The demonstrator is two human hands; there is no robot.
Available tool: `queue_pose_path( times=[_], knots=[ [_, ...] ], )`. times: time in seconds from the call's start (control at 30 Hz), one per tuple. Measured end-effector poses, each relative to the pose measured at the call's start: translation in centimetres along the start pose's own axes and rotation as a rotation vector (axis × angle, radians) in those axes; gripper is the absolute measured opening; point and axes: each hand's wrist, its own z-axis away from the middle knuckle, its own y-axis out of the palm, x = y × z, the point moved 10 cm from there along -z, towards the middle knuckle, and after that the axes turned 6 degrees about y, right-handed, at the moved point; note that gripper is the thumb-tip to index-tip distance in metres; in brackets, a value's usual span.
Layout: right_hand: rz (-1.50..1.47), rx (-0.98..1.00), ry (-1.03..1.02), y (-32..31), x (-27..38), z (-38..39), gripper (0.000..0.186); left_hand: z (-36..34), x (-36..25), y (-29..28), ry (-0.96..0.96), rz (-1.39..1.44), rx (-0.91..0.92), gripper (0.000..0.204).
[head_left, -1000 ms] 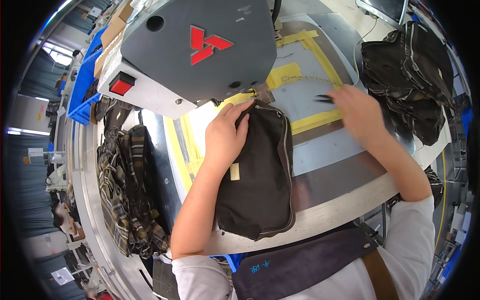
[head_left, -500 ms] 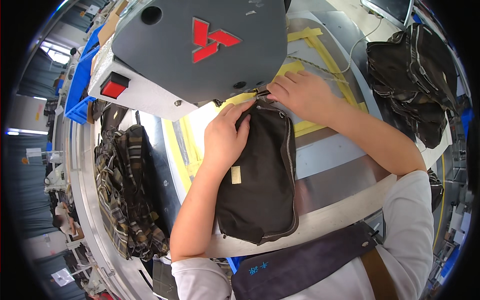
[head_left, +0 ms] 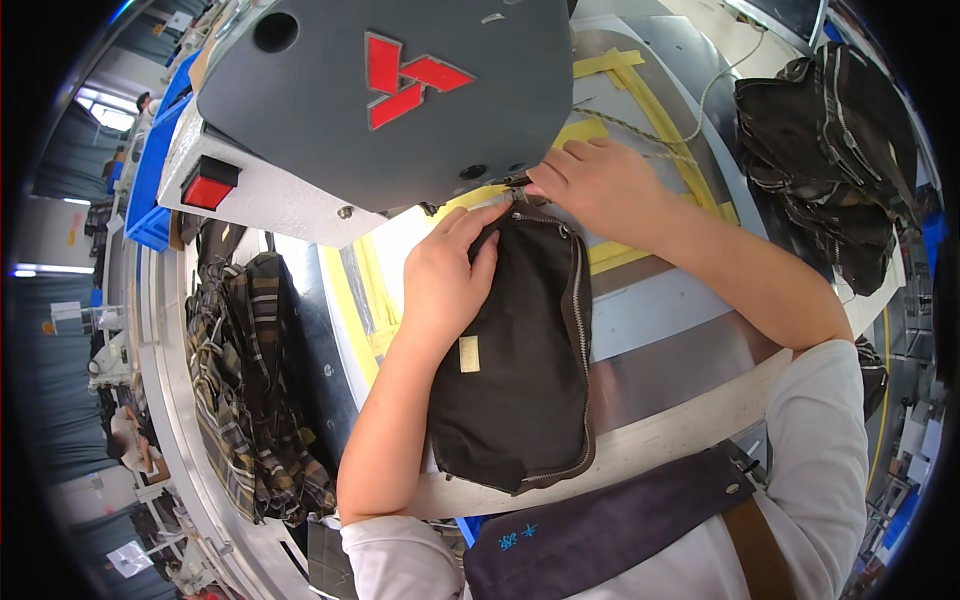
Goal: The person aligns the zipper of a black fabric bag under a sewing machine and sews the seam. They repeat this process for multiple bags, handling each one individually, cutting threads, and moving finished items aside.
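A dark brown zippered bag (head_left: 515,350) lies flat in front of me, with a metal zipper along its right edge and a small pale label on its left part. My left hand (head_left: 445,270) is closed on the bag's upper left edge, thumb and fingers pinching the fabric. At the bag's top end my right hand (head_left: 600,190) is closed, its fingertips pinching a small dark fabric tab (head_left: 518,181). Both sets of fingertips are close together, right under the front of a grey sewing machine head (head_left: 400,110). The machine's needle area is mostly hidden by the head.
Yellow tape (head_left: 655,110) marks the worktable (head_left: 680,370) around the machine. A pile of dark zippered bags (head_left: 830,150) sits at the right. Plaid fabric pieces (head_left: 250,390) hang at the left, near a blue bin (head_left: 155,170). A red switch (head_left: 210,184) is on the machine's side.
My view has shifted slightly, so the machine head appears a little further left. Both hands keep their holds, and the bag has barely moved.
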Motion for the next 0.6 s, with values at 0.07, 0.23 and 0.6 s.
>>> queue_pose_path(
  times=[0.07, 0.23, 0.6],
  knots=[
    [-0.011, 0.022, 0.017, 0.2, -0.2, 0.1, 0.023, 0.0, -0.1, 0.0, 0.005, 0.019, 0.015, 0.027],
    [-0.030, 0.055, 0.173, -0.4, -2.0, 1.2, 0.024, 0.9, -0.3, 0.5, -0.087, 0.166, 0.130, 0.026],
    [-0.149, 0.126, 0.295, -3.4, -3.4, 5.2, 0.027, 3.4, -5.7, 3.6, -0.060, 0.511, 0.482, 0.025]
  ],
)
